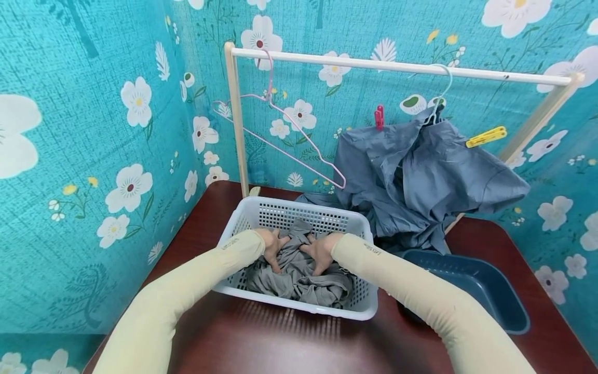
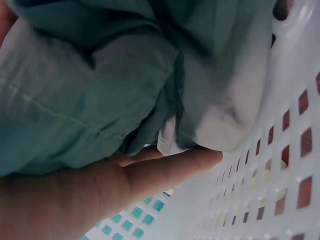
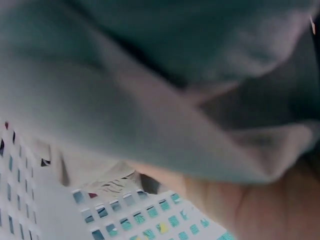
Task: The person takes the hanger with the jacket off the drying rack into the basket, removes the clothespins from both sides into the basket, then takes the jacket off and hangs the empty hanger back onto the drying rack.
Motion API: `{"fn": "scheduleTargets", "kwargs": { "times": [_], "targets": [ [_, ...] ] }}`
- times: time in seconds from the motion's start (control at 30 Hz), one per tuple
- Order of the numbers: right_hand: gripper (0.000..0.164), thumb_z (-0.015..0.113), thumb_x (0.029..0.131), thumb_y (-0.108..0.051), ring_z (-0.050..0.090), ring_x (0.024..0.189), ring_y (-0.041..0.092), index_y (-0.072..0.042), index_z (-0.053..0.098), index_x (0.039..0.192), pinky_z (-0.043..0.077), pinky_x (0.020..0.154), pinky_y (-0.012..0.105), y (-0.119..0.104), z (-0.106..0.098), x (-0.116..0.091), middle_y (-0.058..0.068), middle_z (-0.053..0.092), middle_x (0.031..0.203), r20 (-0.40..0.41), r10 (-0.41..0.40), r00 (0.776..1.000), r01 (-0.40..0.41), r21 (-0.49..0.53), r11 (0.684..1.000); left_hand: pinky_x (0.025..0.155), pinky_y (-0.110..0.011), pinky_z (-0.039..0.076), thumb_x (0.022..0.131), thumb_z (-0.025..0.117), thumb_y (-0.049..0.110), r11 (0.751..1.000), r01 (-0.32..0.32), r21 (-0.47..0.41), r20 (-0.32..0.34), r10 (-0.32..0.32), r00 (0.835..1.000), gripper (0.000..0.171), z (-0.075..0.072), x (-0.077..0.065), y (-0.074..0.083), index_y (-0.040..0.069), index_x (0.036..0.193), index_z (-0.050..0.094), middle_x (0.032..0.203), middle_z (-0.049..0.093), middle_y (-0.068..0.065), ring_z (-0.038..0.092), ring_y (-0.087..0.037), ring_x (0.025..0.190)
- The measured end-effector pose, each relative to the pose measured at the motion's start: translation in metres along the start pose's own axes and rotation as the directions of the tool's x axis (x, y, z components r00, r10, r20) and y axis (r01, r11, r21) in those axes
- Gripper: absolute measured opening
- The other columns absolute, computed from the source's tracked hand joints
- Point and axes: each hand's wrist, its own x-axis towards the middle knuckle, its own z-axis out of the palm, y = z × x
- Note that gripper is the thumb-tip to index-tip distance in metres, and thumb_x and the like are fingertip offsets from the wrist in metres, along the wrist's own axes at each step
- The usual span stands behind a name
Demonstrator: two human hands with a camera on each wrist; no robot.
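Note:
A bundle of crumpled grey cloth (image 1: 299, 265) fills much of the white perforated laundry basket (image 1: 299, 304). Both hands are down inside the basket. On the bundle's left side, my left hand (image 1: 272, 249) holds the fabric between thumb and fingers; the left wrist view shows one long digit (image 2: 150, 177) along the cloth's underside, near the basket wall. My right hand (image 1: 321, 253) grips the bundle from the right side. Cloth covers most of that hand in the blurred right wrist view, so its fingertips are hidden. Folds bunch up between the two hands.
Behind the basket stands a wooden rack (image 1: 397, 65). An empty pink hanger (image 1: 299, 150) hangs at its left, and a blue-grey garment (image 1: 420, 171) at its right. A red clothespin (image 1: 379, 117) and a yellow clothespin (image 1: 486, 136) are on the garment. A dark blue basin (image 1: 490, 291) sits right.

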Motion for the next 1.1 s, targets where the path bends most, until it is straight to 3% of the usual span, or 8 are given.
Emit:
{"fn": "scheduleTargets", "kwargs": {
  "times": [0.13, 0.3, 0.5, 0.67, 0.8, 0.9, 1.1],
  "targets": [
    [0.085, 0.062, 0.085, -0.056, 0.021, 0.140, 0.024, -0.029, 0.018, 0.152, 0.031, 0.105, 0.041, 0.003, -0.001, 0.001, 0.006, 0.005, 0.158, -0.015, -0.038, 0.999, 0.039, 0.056, 0.998, 0.093, -0.041, 0.043, 0.074, 0.063, 0.070, 1.000, -0.022, -0.014, 0.007, 0.022, 1.000, 0.105, -0.001, -0.002, -0.003, 0.034, 0.152, 0.003, 0.155, 0.009, -0.006, 0.037, -0.029, 0.130],
    [0.080, 0.065, 0.086, -0.048, 0.016, 0.141, 0.026, -0.025, 0.024, 0.151, 0.027, 0.107, 0.043, 0.015, -0.007, -0.007, 0.010, 0.007, 0.157, -0.091, -0.120, 0.989, 0.134, 0.175, 0.975, 0.102, -0.044, 0.034, 0.076, 0.066, 0.063, 0.982, -0.105, -0.155, -0.022, 0.102, 0.994, 0.101, -0.016, -0.016, -0.019, 0.026, 0.153, 0.012, 0.155, 0.015, -0.009, 0.025, -0.027, 0.138],
    [0.081, 0.067, 0.084, -0.050, 0.015, 0.141, 0.029, -0.025, 0.028, 0.150, 0.026, 0.107, 0.046, 0.036, -0.015, -0.035, 0.014, 0.008, 0.156, -0.171, -0.195, 0.966, 0.238, 0.287, 0.928, 0.107, -0.041, 0.026, 0.086, 0.063, 0.052, 0.922, -0.230, -0.311, -0.135, 0.196, 0.971, 0.082, -0.038, -0.036, -0.036, 0.011, 0.149, 0.029, 0.150, 0.030, -0.009, 0.029, -0.025, 0.137],
    [0.074, 0.066, 0.087, -0.045, 0.022, 0.140, 0.028, -0.016, 0.034, 0.148, 0.027, 0.107, 0.045, 0.056, -0.015, -0.057, 0.012, 0.023, 0.153, -0.262, -0.223, 0.939, 0.306, 0.345, 0.887, 0.102, -0.044, 0.034, 0.096, 0.053, 0.043, 0.862, -0.290, -0.416, -0.284, 0.180, 0.942, 0.061, -0.050, -0.056, -0.057, 0.007, 0.143, 0.040, 0.143, 0.042, -0.012, 0.039, -0.028, 0.130],
    [0.059, 0.059, 0.094, -0.036, 0.038, 0.131, 0.030, -0.009, 0.041, 0.143, 0.037, 0.100, 0.044, 0.072, -0.012, -0.077, 0.012, 0.040, 0.144, -0.365, -0.216, 0.906, 0.357, 0.382, 0.852, 0.091, -0.045, 0.044, 0.098, 0.051, 0.034, 0.799, -0.348, -0.491, -0.448, 0.111, 0.887, 0.043, -0.052, -0.063, -0.077, 0.005, 0.131, 0.054, 0.128, 0.054, -0.015, 0.052, -0.029, 0.115],
    [0.052, 0.056, 0.096, -0.035, 0.050, 0.120, 0.027, -0.008, 0.047, 0.139, 0.043, 0.093, 0.041, 0.087, -0.009, -0.092, 0.011, 0.048, 0.138, -0.438, -0.195, 0.877, 0.391, 0.416, 0.821, 0.086, -0.044, 0.046, 0.099, 0.049, 0.029, 0.752, -0.379, -0.540, -0.552, 0.023, 0.833, 0.034, -0.052, -0.063, -0.091, 0.006, 0.121, 0.061, 0.120, 0.059, -0.015, 0.057, -0.028, 0.107],
    [0.043, 0.055, 0.096, -0.038, 0.056, 0.112, 0.021, -0.012, 0.056, 0.130, 0.045, 0.091, 0.041, 0.120, -0.002, -0.123, 0.007, 0.057, 0.126, -0.556, -0.132, 0.821, 0.448, 0.482, 0.753, 0.085, -0.046, 0.045, 0.101, 0.046, 0.027, 0.596, -0.379, -0.708, -0.617, -0.261, 0.742, 0.031, -0.051, -0.060, -0.112, 0.006, 0.119, 0.059, 0.118, 0.058, -0.014, 0.055, -0.030, 0.105]
  ]
}}
